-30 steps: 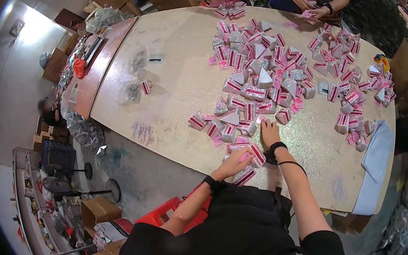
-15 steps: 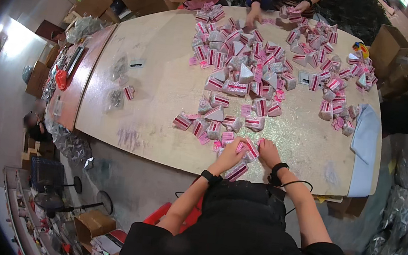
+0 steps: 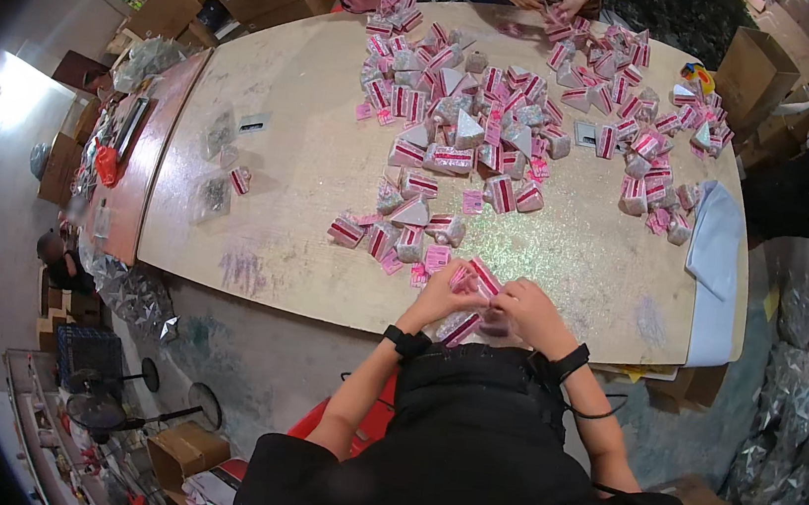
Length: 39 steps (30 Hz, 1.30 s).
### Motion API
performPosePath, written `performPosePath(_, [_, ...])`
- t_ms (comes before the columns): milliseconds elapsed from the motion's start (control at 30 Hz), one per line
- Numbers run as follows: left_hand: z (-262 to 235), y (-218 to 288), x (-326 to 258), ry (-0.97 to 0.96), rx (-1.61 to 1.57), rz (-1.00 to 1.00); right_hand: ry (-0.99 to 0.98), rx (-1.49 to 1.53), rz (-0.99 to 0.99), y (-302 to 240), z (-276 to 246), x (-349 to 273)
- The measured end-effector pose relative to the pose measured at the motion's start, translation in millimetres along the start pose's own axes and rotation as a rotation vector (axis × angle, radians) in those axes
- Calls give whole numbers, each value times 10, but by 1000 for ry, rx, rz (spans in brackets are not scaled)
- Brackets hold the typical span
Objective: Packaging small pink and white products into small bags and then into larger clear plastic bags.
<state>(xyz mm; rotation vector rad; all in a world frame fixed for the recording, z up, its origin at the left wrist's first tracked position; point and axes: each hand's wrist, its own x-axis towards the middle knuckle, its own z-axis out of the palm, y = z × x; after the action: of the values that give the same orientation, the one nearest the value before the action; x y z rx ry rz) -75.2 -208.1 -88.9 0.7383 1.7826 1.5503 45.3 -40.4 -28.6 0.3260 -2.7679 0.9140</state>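
We hold a small pink-and-white packet between our left hand and right hand, both pinched on it at the table edge. We judge folding underway; next needs a firm crease.

Bare tabletop left of centre, wide open for reach. Dense heap of pink-and-white packets blocks centre and far side. Second scatter of packets crowds far right. Small cluster of packets just ahead of left hand and right hand. Blue sheet covers right edge.
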Motion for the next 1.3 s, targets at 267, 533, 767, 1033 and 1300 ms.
performPosePath(267, [50,460,12,-218,28,44,199,543,134,-11,31,122])
performPosePath(533, [77,250,23,-259,-96,-40,155,907,444,8,148,182])
performPosePath(767, [47,68,128,-14,-138,-72,241,711,647,918,164,57])
performPosePath(1033, [28,105,253,149,31,-65,437,265,1007,2173,343,433])
performPosePath(1300, [179,70,244,-48,449,53,235,142,475,3044,524,922])
